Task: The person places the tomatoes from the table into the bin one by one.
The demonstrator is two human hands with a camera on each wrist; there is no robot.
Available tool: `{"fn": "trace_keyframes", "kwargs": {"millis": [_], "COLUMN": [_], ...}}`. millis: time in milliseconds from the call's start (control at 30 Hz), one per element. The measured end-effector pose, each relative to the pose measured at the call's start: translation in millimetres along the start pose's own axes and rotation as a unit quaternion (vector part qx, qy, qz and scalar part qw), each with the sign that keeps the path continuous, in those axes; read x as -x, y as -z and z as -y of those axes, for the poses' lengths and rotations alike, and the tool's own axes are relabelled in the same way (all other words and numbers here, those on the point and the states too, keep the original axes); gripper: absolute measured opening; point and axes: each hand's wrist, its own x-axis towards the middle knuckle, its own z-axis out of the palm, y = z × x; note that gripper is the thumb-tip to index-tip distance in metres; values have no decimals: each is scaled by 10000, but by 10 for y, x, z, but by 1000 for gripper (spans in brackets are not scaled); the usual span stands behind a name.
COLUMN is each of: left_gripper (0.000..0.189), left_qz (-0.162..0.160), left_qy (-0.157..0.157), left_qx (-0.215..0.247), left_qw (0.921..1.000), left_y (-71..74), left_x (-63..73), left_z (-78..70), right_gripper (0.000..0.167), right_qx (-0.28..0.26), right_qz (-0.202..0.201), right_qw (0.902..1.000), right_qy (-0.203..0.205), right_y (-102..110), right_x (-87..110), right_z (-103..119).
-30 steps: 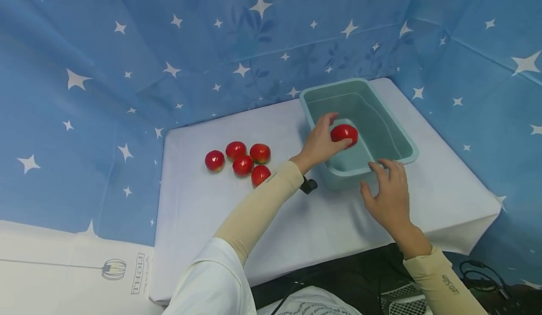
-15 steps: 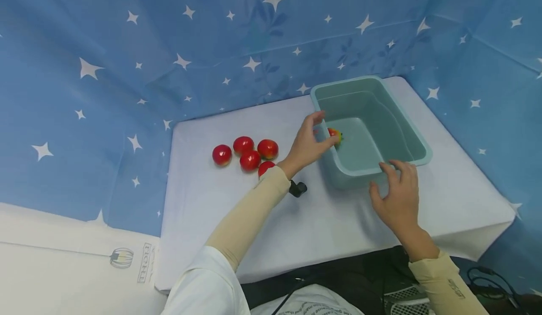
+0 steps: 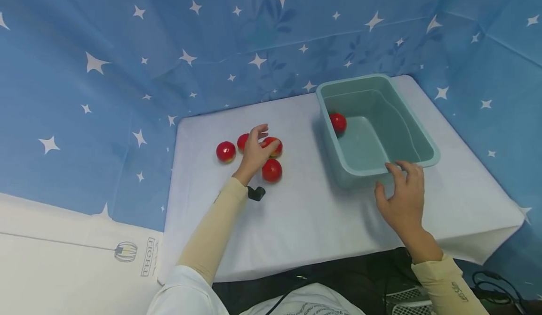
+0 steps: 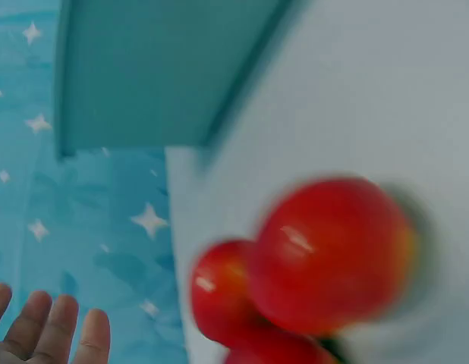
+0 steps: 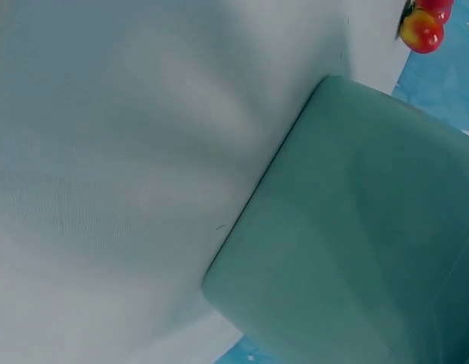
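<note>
Shiny red apples with yellow patches lie grouped on the white table; one apple [image 3: 272,171] sits in front and another apple [image 3: 226,151] at the left. Over the group hovers my left hand [image 3: 255,152], fingers spread, its thumb overlapping the rear right apple [image 3: 275,145] in the head view. In the left wrist view its fingers [image 4: 56,330] stand apart from the blurred apples [image 4: 333,254]. A teal plastic basin [image 3: 368,172] holds one apple [image 3: 338,123] by its left wall. My right hand [image 3: 404,195] has its fingertips right at the basin's near rim, thumb held away.
Blue star-patterned cloth [image 3: 203,79] hangs behind and to the right of the table [image 3: 313,230]. A black wrist camera [image 3: 256,193] sticks out from my left wrist. Dark cables [image 3: 493,282] lie below the table at the right.
My left hand has let go of an apple inside the basin and moved left, back over the group on the table. My right hand has stayed at the basin's rim.
</note>
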Motion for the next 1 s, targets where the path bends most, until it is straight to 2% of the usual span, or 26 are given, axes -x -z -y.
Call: {"fn": "trace_keyframes", "kwargs": {"millis": [100,233,400,567,833,1000], "left_gripper": [64,74,79,79,87,86], "left_qz": [114,327,154,180,247,113], "left_qy": [270,386,450,699,901,773], "left_qx": [-312,-872,-1499,-2119,-2353,-2098], "left_qw": [9991,9949,9875,9746,9674,9746], "left_y": [38,-44,-197,-335,-486,-512], "left_x": [88,225,337,390,448,455], "left_z": [189,372,500,598,704,673], "right_gripper": [45,45,44,45,46,46], "right_qx": [7,23,42,67,91,69], "right_qz": [-104,-173,-99,-76,-67,-49], "right_qw": [9999,9998,9999,9999,9999,10000], "right_qy": [45,37,-28,-78,-41,-47], "right_y": [-3,-4,-3,-14,-36,-25], "right_x": [-21,-46,-48,-30,4,13], "right_z": [-2,4,17,24,26,33]}}
